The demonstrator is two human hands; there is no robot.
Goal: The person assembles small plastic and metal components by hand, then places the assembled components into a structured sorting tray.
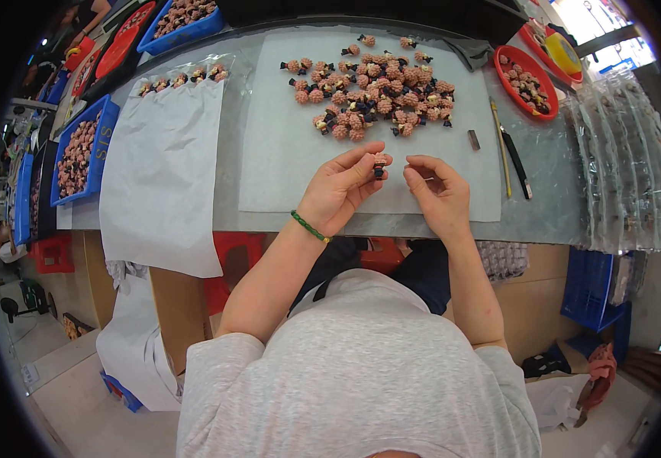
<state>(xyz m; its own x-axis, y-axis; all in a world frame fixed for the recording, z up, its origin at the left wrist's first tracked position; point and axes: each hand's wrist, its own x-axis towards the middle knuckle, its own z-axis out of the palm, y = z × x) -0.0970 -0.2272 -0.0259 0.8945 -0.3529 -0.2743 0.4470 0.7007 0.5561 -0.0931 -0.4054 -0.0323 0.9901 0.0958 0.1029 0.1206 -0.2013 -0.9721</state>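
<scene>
Between the thumb and fingers of my left hand (338, 189) is a small figurine (379, 166) with a bumpy pink top and a dark lower part, held upright. Just right of it, my right hand (443, 200) has its thumb and fingertips drawn together, apart from the figurine. Whether those fingertips pinch something tiny cannot be made out. Both hands are over the near part of a white sheet (281, 172) on the grey table. Beyond them, a loose pile of similar figurines (388, 88) is spread across the sheet.
Right of the sheet lie a small metal block (474, 140), a yellow stick (501, 145) and a black pen-like tool (515, 162). A red bowl (552, 105) and stacked clear plastic trays (620, 164) stand farther right. At left are white paper (162, 168) and a blue basket (105, 137) of figurines.
</scene>
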